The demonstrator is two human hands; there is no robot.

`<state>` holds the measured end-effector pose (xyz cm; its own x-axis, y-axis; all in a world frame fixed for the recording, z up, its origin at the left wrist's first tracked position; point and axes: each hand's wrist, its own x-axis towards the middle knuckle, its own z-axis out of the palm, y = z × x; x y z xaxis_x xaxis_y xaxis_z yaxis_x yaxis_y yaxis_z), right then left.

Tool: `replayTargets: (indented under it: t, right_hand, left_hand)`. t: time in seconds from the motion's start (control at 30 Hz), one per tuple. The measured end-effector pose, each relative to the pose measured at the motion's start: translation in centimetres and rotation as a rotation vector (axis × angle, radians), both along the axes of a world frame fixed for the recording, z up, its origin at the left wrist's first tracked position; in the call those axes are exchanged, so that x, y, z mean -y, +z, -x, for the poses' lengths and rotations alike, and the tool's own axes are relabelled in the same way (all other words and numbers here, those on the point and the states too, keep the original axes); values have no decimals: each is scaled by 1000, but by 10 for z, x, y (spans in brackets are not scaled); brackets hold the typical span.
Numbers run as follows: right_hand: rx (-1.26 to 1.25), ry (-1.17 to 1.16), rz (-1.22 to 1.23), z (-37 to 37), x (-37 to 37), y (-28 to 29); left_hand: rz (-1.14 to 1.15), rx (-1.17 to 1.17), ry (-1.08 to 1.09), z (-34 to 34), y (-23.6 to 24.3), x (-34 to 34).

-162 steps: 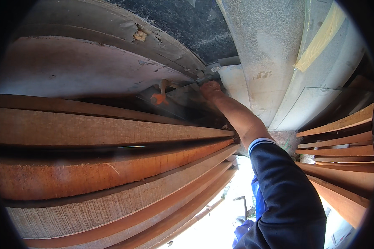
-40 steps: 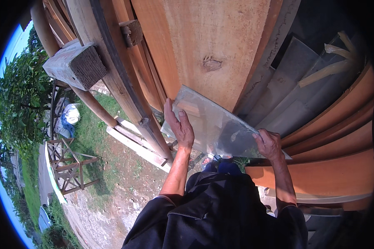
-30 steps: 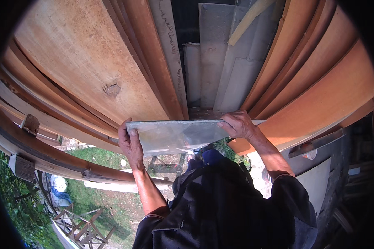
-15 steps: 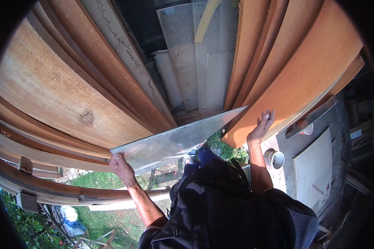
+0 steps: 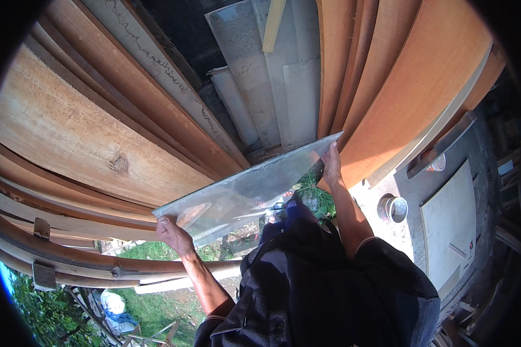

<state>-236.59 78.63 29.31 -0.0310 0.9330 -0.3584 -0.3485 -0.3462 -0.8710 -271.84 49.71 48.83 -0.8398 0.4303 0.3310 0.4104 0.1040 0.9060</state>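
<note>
A long, see-through glass pane (image 5: 243,188) with a dusty surface stretches across in front of me, its right end higher in the picture than its left. My left hand (image 5: 175,236) is closed on the pane's left end, thumb on the near face. At the opposite end, my right hand (image 5: 331,165) grips the right edge; some of its fingers are hidden behind the glass. Wooden planks (image 5: 92,136) stand beyond the left end, and more smooth reddish planks (image 5: 414,87) rise just past my right hand.
Grey sheets (image 5: 255,75) lean at the back between the plank stacks. A round wooden rail (image 5: 98,267) runs along the left. On the right are a bucket (image 5: 393,209) and a pale flat board (image 5: 448,222). A spiky green plant (image 5: 315,194) grows below the pane.
My right hand, open and apart from the glass before, has moved left and taken hold of the pane's right end. My left hand keeps its grip. The view has shifted slightly.
</note>
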Motion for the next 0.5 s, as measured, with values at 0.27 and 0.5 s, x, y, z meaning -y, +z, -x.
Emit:
replayTargets:
  t: [0.27,0.5]
  right_hand:
    - [-93,-1,12,13,-11,10]
    - [-71,72,-75,40,-54,69]
  left_hand:
    - [-5,-31,220,-11,23,12]
    - [-20,1,318,-18,72,12]
